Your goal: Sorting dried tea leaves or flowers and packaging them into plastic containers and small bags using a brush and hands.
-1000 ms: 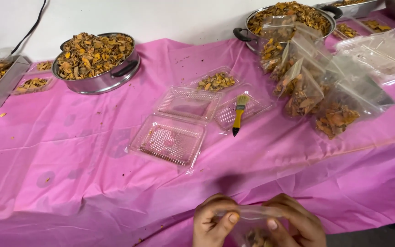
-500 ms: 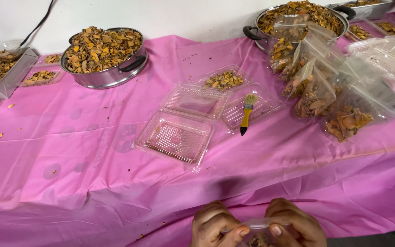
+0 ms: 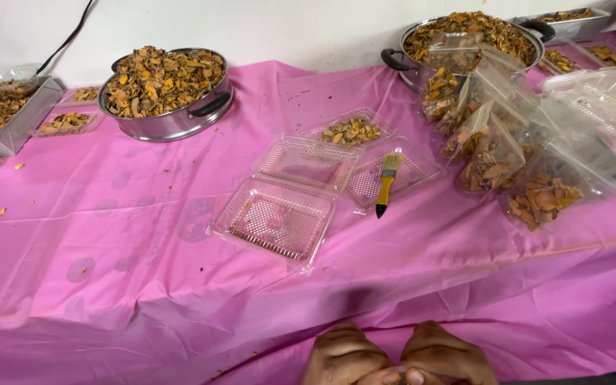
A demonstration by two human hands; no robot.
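Pink plastic cloth [image 3: 130, 235] covers the table, and at its near edge both hands sit knuckles-up, pressed together. The left hand [image 3: 344, 354] and right hand [image 3: 445, 354] are curled, fingertips meeting at the bottom of the view — whatever they pinch is cut off there, so I cannot tell what they grip. Nearest them, toward the middle of the cloth, lies an open clear clamshell tray [image 3: 274, 219], with a yellow-handled brush [image 3: 386, 184] just beside it.

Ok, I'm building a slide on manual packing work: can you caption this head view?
Left hand and right hand together at the pink-clothed table edge, facing empty clear trays.
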